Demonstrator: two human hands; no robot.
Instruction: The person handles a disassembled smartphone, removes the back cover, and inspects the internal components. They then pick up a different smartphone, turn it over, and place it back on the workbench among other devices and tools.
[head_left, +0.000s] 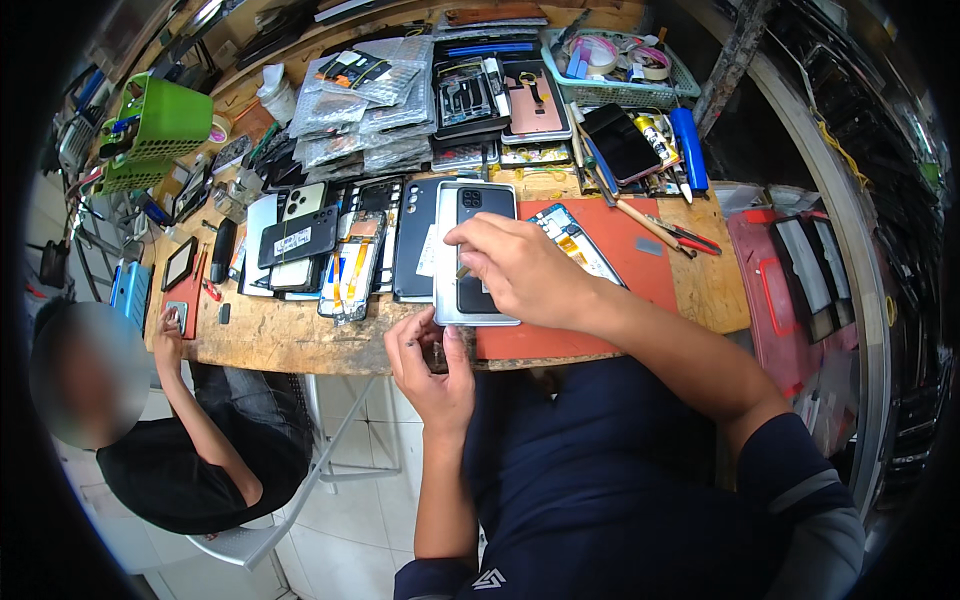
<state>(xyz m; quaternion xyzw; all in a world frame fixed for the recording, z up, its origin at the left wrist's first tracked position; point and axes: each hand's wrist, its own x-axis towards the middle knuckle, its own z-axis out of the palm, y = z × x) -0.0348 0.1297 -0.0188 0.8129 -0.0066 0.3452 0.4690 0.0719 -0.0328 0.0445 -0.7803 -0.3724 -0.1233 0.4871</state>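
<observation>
The right hand reached in from the right over a silver-edged phone, wrist bent toward the left, fingers curled in and drawn close to the thumb. A small brassy sliver showed at the fingertips; whether they gripped it could not be told. The left hand came up from below, forearm nearly upright, fingers half curled and thumb raised at the phone's lower left corner; how firmly it held on could not be made out.

The phone lay back upward at the bench's front edge, its dark camera block at the far end, overlapping the orange-red mat. Just left, a dark phone back bore a white label, its print too small to read. Farther left, a black phone back carried a white sticker with dark handwriting, tilted on other phones. Between them lay an opened phone with orange ribbon cables.

Right of the hand lay a blue-edged phone part, then red-handled pliers. Behind stood bubble-wrapped packets and a yellow printed tube, its lettering unclear. A white angular emblem marked the wearer's dark clothing.
</observation>
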